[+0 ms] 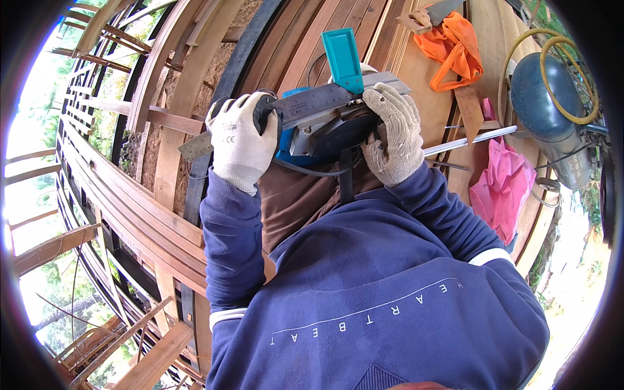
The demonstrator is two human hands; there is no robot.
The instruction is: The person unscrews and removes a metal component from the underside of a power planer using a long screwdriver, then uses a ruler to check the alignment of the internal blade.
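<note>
Far left: open daylight and green trees beyond a curved lattice of wooden slats bending away under the fisheye, a black band running up between the boards. Left hand in a pale knit glove, fingers curled shut around the black front knob of a blue electric planer, thumb wrapped over the top. Planer held upside down against the lap, grey sole plate facing up, a teal try square standing on that sole with its steel blade lying along the metal. Right hand, also gloved, fingers together and pressed down over the rear of the sole and the blade, clamping both against the tool body. Beyond the hands, long reddish planks laid side by side. Further right: an orange cloth, a pink cloth, a thin metal rod lying across the boards, then a blue-grey tank with a yellow hose coiled on top
</note>
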